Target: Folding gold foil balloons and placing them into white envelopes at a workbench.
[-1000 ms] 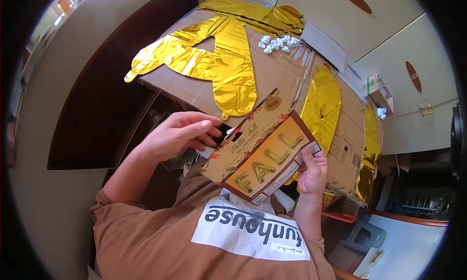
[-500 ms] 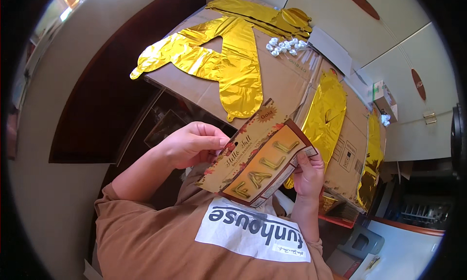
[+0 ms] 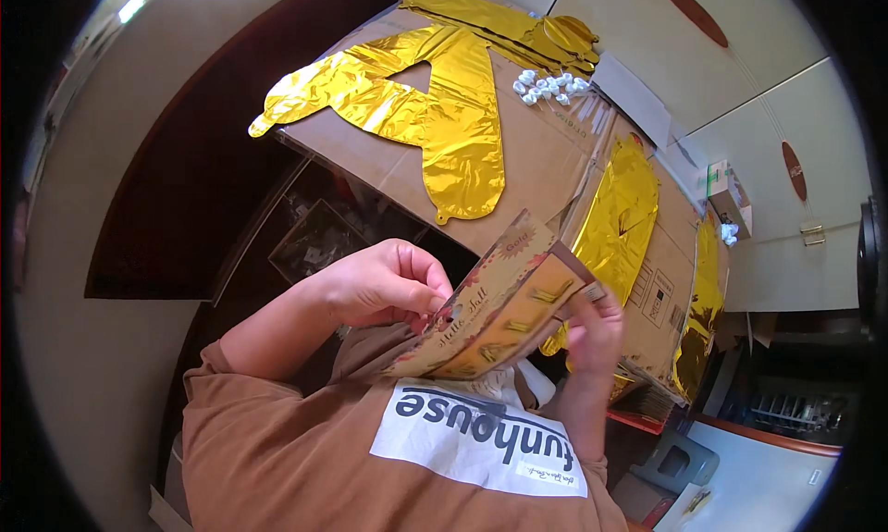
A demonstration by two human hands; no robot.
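Found card [image 3: 495, 310] tilted flatter than before, pinched in closed fingers of left hand [image 3: 381, 280] and right hand [image 3: 594, 330]. Noted cardboard [image 3: 544, 167], upper centre; cupboard [image 3: 758, 153], upper right.

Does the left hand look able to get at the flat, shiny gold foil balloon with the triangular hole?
Probably yes: the left hand seems to be pinching the tan-and-orange printed card, but nothing visible blocks its way to the gold foil balloon.
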